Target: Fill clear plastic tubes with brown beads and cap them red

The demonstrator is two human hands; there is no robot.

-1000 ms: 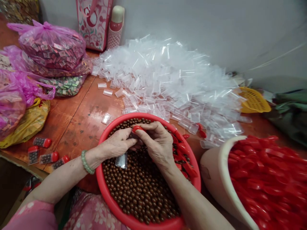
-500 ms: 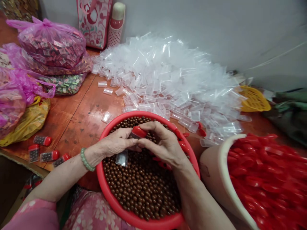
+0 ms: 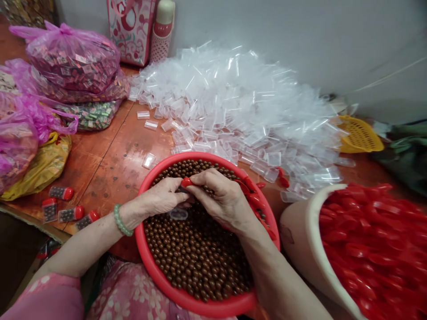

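My left hand [image 3: 164,195], a green bead bracelet at its wrist, is closed round a small plastic container mostly hidden by the fingers. An open-ended clear tube [image 3: 179,214] pokes out beneath that hand. My right hand [image 3: 216,195] pinches the container's red cap [image 3: 187,182] between thumb and fingertips. Both hands are above a red basin [image 3: 144,249] holding many small brown balls [image 3: 200,262]. Several loose red caps [image 3: 255,200] lie inside the basin's right edge, partly behind my right hand.
Behind the basin spreads a heap of clear tubes [image 3: 227,102]. A cream bucket [image 3: 300,222] of red caps stands right, a yellow basket [image 3: 362,135] beyond. Capped containers [image 3: 68,214] lie left, near pink bags [image 3: 76,62]. A thermos [image 3: 162,33] stands by the wall.
The red cap has turned and shifted slightly left within my fingers. The clear tube under my left hand has tilted, now showing its open end. The view has moved slightly.
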